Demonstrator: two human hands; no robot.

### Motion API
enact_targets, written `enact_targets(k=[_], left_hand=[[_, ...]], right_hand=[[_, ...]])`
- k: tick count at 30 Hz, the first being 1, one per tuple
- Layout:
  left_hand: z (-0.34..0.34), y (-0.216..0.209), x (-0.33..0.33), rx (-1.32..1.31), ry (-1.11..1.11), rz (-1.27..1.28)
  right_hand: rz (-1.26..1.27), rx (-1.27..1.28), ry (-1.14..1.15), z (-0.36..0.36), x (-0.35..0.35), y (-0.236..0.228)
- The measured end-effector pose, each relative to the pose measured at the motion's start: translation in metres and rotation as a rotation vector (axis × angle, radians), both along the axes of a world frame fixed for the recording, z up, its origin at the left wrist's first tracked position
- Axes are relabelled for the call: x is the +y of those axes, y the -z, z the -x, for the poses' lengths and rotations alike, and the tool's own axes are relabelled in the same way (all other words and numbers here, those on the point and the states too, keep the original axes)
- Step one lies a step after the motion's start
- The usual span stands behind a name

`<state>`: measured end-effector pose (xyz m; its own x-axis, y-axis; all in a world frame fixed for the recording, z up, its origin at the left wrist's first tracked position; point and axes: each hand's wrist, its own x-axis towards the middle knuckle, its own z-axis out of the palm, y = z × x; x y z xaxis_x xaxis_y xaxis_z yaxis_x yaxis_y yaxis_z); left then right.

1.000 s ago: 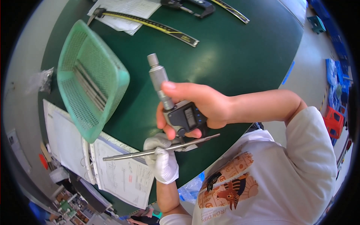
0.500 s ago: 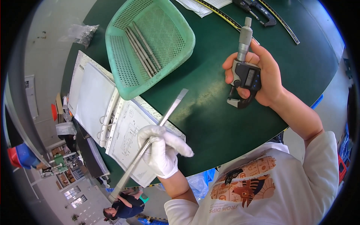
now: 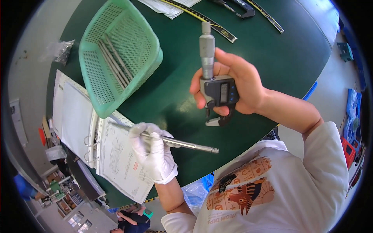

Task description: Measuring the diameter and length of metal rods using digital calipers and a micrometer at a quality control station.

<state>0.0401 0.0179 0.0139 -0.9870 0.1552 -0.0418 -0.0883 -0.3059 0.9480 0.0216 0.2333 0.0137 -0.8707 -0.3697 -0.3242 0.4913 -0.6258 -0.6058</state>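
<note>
Left hand (image 3: 153, 153), white glove: grip closed around a rod (image 3: 190, 145), one end sticking out to the right, over the worktop (image 3: 279, 62). Right hand (image 3: 244, 83), bare: grip wrapped round a micrometer (image 3: 211, 89), barrel up, frame toward the near side. Rod and micrometer apart, rod nearer the body.

Basket (image 3: 155, 54), green, perforated, far left of the gloved hand, with several thin spare rods (image 3: 112, 64) lying side by side inside. Clear bag (image 3: 64, 52) left of basket at the worktop edge, small shiny bits in it.

Vs. half a second ago: rod swung round, its free end was up toward the far side, now points right and slightly near. A second ago it crossed right by the micrometer; now well clear of it. Right grip keeps the micrometer throughout.

Binder (image 3: 118, 167) open on the near left; gloved hand covers part of its right page, basket overlaps its far side. Far side: papers (image 3: 173, 8), yellow-black scale (image 3: 202, 19), second micrometer (image 3: 244, 11), another scale (image 3: 268, 17), partly cut off by view.
</note>
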Motion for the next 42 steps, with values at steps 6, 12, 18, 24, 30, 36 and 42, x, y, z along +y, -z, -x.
enact_targets(k=[6, 12, 18, 24, 30, 36, 42], left_hand=[[-0.002, 0.001, 0.008, 0.0, -0.32, 0.068], [-0.004, 0.005, 0.006, 0.083, -0.262, 0.113], [-0.002, 0.009, 0.002, 0.185, -0.269, 0.161], [-0.002, 0.011, 0.0, 0.193, -0.223, 0.137], [-0.002, 0.013, 0.002, 0.216, -0.272, 0.164], [0.0, 0.013, 0.002, 0.268, -0.255, 0.185], [0.001, 0.016, 0.0, 0.283, -0.199, 0.202]], right_hand=[[0.063, 0.034, -0.119, -0.006, -0.001, 0.0], [0.151, -0.09, -0.099, -0.006, -0.002, 0.003], [0.217, -0.171, -0.1, -0.005, -0.002, 0.003], [0.225, -0.185, -0.113, -0.004, 0.0, 0.003], [0.202, -0.19, -0.129, -0.003, -0.002, 0.003], [0.185, -0.228, -0.12, -0.003, -0.002, 0.002], [0.101, -0.204, -0.134, -0.003, -0.002, 0.001]])
